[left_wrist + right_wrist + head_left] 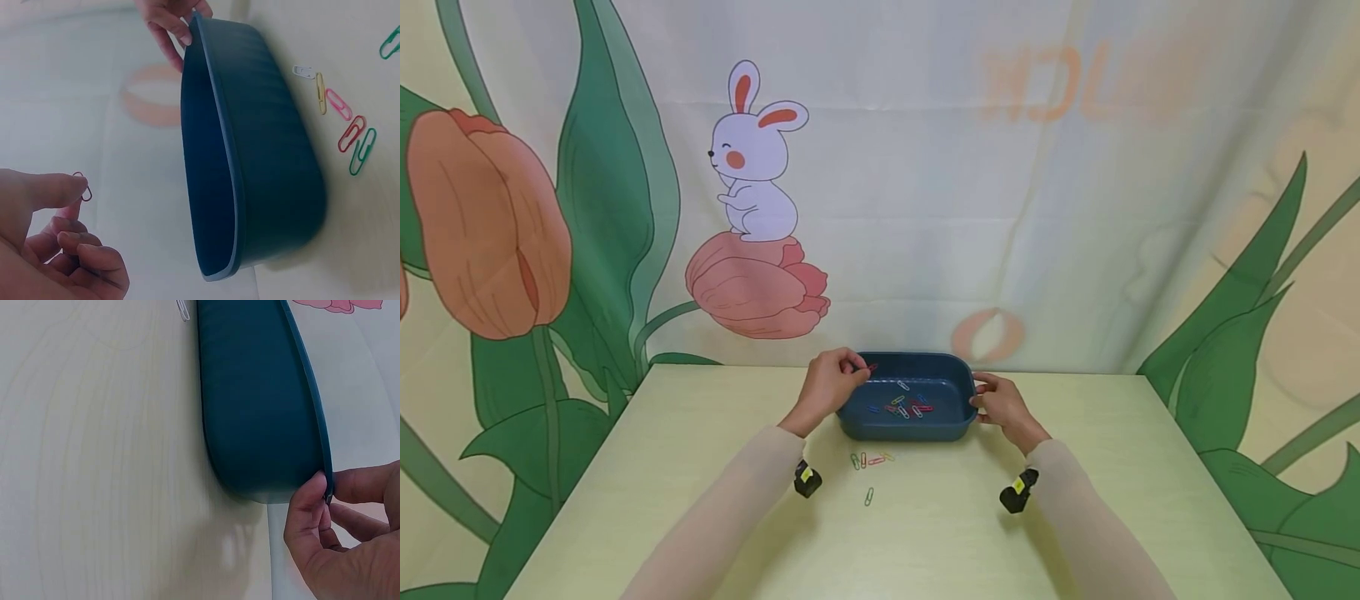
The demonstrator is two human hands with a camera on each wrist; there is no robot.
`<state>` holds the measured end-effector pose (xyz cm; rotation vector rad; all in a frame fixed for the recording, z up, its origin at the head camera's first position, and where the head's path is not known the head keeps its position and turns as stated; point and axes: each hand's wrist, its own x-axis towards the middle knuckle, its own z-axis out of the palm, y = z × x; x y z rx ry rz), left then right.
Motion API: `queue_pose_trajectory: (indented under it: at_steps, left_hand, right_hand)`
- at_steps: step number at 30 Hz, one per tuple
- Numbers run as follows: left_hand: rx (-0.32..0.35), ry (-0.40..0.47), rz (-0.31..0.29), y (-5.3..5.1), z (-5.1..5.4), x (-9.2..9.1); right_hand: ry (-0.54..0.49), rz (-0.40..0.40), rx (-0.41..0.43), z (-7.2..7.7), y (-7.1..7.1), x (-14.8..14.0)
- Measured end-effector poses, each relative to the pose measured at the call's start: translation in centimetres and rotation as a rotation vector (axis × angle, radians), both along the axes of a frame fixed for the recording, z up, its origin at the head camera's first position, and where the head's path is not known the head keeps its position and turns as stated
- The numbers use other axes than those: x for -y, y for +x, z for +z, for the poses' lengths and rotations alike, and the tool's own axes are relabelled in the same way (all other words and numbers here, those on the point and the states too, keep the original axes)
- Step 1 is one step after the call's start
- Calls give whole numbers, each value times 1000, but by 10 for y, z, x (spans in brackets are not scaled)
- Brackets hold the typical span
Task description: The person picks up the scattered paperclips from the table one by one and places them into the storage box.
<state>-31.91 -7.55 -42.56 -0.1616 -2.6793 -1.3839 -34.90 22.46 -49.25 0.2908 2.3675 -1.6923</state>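
Note:
My left hand [833, 379] is raised at the left end of a dark blue plastic bin [898, 432]. Its thumb and index finger pinch a red paper clip [86, 192], while the other fingers curl loosely. At the opposite end, my right hand [1003, 408] grips the bin's rim, as the right wrist view shows with the thumb and fingers on either side of it. Several coloured paper clips [902, 407] lie scattered on the bin floor in the head view. Both wrist views see the bin from outside, so its contents are hidden there.
In front of the bin lie a green clip [855, 461], a red clip [863, 460], a pink clip [876, 461] and a yellow clip [888, 456]. Another green clip [868, 497] is closer to me. A printed curtain [910, 208] hangs behind the pale table [940, 533].

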Motion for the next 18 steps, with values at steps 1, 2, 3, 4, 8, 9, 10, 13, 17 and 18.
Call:
queue_pose_trajectory:
  at_steps: [1, 2, 3, 4, 8, 9, 10, 13, 17, 18]
  left_hand:
    - [1, 3, 3, -3, 0, -1]
    - [2, 5, 6, -5, -1, -2]
    - [8, 10, 12, -7, -1, -3]
    - [13, 14, 16, -10, -1, -4]
    - [43, 22, 38, -19, -2, -9]
    - [50, 25, 43, -21, -3, -10]
    - [54, 27, 48, -23, -3, -11]
    - [70, 40, 62, -27, -4, -13]
    - [94, 49, 84, -32, -9, -15]
    - [98, 49, 91, -34, -10, -16]
  right_hand:
    - [1, 1, -2, 0, 0, 0]
    - [1, 2, -4, -1, 0, 0]
    - [1, 2, -4, -1, 0, 0]
    - [3, 3, -6, -1, 0, -1]
    - [4, 1, -6, -1, 1, 0]
    - [3, -1, -6, 0, 1, 0]
    - [4, -3, -7, 0, 1, 0]
    - [2, -6, -10, 1, 1, 0]
    - [-1, -6, -8, 0, 1, 0]
    - [-3, -7, -7, 0, 1, 0]
